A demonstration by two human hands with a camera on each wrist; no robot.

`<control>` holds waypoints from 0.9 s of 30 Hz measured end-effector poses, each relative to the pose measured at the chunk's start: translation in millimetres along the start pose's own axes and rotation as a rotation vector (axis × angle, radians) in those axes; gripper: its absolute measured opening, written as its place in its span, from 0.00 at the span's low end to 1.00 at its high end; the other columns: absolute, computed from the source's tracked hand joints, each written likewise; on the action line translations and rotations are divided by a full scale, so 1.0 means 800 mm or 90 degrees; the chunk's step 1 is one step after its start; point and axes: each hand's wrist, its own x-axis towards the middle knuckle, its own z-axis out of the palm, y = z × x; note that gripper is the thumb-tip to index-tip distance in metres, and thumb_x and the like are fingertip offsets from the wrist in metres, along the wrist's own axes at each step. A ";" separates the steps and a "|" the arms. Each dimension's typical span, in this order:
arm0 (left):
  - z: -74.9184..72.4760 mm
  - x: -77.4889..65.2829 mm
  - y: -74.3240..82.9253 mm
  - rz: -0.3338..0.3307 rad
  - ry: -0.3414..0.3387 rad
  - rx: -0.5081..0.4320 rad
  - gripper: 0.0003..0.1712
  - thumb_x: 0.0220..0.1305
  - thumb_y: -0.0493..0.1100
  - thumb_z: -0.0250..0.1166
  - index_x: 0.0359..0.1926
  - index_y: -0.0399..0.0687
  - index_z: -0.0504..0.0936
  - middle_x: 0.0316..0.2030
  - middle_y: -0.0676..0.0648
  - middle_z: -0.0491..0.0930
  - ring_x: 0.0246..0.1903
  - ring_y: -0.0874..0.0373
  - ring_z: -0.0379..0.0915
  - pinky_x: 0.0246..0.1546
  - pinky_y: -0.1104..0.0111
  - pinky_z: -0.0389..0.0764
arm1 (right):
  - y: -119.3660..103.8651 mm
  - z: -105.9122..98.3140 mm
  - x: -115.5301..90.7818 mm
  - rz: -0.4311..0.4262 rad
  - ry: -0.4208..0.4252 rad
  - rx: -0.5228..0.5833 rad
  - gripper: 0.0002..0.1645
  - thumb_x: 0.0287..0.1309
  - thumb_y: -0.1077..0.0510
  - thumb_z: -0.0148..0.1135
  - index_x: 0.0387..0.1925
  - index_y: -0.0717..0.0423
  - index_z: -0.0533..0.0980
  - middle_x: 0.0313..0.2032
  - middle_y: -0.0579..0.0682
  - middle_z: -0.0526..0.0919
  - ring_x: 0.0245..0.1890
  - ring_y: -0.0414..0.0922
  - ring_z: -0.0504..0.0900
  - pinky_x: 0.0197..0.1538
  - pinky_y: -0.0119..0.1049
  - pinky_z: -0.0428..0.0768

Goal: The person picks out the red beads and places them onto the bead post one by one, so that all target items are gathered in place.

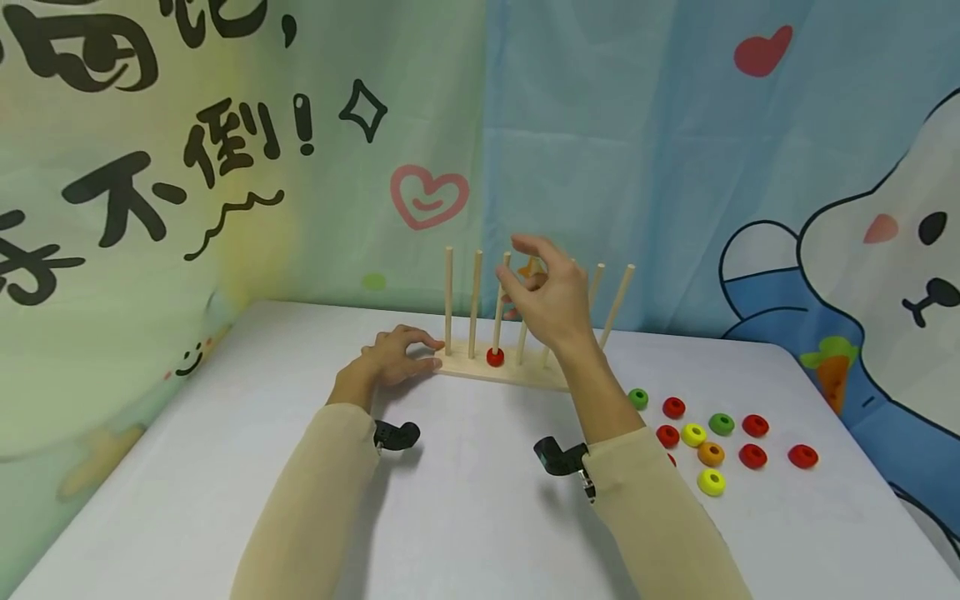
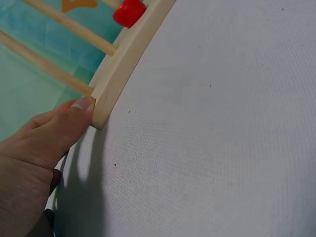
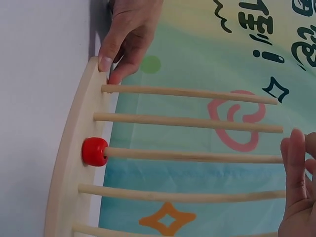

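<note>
Left hand (image 1: 396, 354) is pinching the rack (image 1: 517, 374), right hand (image 1: 557, 298) has thumb and finger apart, so one clumsy bump on a peg (image 3: 195, 156) could tip it.

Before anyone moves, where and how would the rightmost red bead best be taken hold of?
Probably pinch the rightmost red bead by opposite rounded sides, coming down from above. Its hole faces up, so a side grip should leave that clear, and it lies apart, with room for a thumb and finger.
</note>
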 end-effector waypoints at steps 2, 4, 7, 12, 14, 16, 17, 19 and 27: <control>0.000 -0.002 0.001 -0.002 0.000 -0.001 0.23 0.68 0.62 0.66 0.62 0.74 0.81 0.77 0.49 0.60 0.74 0.40 0.50 0.67 0.34 0.54 | 0.001 -0.001 -0.003 -0.006 -0.006 0.004 0.25 0.65 0.60 0.69 0.63 0.57 0.77 0.62 0.51 0.80 0.23 0.36 0.86 0.24 0.37 0.84; -0.001 -0.003 0.001 -0.005 0.001 -0.002 0.23 0.68 0.63 0.66 0.62 0.74 0.81 0.77 0.50 0.59 0.74 0.40 0.50 0.67 0.34 0.55 | 0.001 -0.002 -0.005 -0.011 -0.015 -0.002 0.25 0.65 0.61 0.69 0.63 0.57 0.77 0.62 0.51 0.80 0.26 0.41 0.87 0.23 0.38 0.84; -0.003 -0.004 -0.001 -0.013 0.001 -0.003 0.23 0.67 0.64 0.66 0.62 0.75 0.81 0.77 0.51 0.59 0.74 0.40 0.49 0.67 0.34 0.54 | 0.009 -0.004 -0.007 -0.025 -0.037 -0.012 0.25 0.65 0.59 0.69 0.63 0.54 0.77 0.62 0.50 0.79 0.31 0.47 0.88 0.24 0.39 0.84; -0.001 -0.002 -0.002 0.000 -0.001 -0.002 0.24 0.68 0.64 0.66 0.63 0.73 0.81 0.77 0.48 0.59 0.74 0.38 0.49 0.67 0.31 0.52 | 0.015 -0.010 -0.017 -0.055 -0.065 0.028 0.24 0.65 0.62 0.68 0.62 0.56 0.77 0.59 0.56 0.79 0.31 0.49 0.86 0.22 0.40 0.84; 0.001 0.000 -0.003 0.004 0.000 0.000 0.24 0.68 0.63 0.65 0.63 0.73 0.81 0.77 0.48 0.58 0.74 0.38 0.49 0.67 0.31 0.52 | 0.018 -0.013 -0.021 -0.061 -0.069 0.052 0.24 0.65 0.64 0.68 0.62 0.56 0.77 0.56 0.58 0.79 0.29 0.49 0.84 0.21 0.41 0.84; 0.004 0.000 -0.003 0.002 -0.001 0.001 0.24 0.68 0.64 0.65 0.63 0.73 0.80 0.77 0.48 0.58 0.74 0.38 0.49 0.67 0.32 0.53 | 0.021 -0.017 -0.026 -0.061 -0.072 0.059 0.25 0.65 0.66 0.67 0.63 0.57 0.76 0.55 0.59 0.79 0.26 0.47 0.82 0.20 0.41 0.83; 0.005 0.000 -0.003 -0.002 -0.004 0.001 0.24 0.68 0.63 0.64 0.64 0.73 0.80 0.78 0.49 0.58 0.74 0.38 0.49 0.67 0.32 0.53 | 0.023 -0.018 -0.029 -0.059 -0.074 0.056 0.26 0.64 0.67 0.67 0.63 0.58 0.76 0.54 0.60 0.79 0.25 0.46 0.82 0.19 0.42 0.82; 0.007 -0.001 -0.004 -0.009 -0.008 0.003 0.24 0.68 0.63 0.64 0.64 0.74 0.80 0.78 0.49 0.57 0.75 0.37 0.48 0.67 0.31 0.53 | 0.023 -0.022 -0.034 -0.049 -0.080 0.050 0.26 0.64 0.69 0.66 0.63 0.58 0.75 0.55 0.61 0.78 0.23 0.43 0.81 0.18 0.43 0.81; 0.001 -0.003 -0.002 -0.016 -0.006 0.002 0.23 0.69 0.63 0.64 0.63 0.75 0.80 0.78 0.50 0.57 0.76 0.36 0.47 0.67 0.30 0.53 | -0.006 -0.039 -0.047 -0.029 -0.115 0.027 0.26 0.63 0.71 0.66 0.62 0.63 0.75 0.51 0.61 0.78 0.25 0.43 0.83 0.20 0.45 0.82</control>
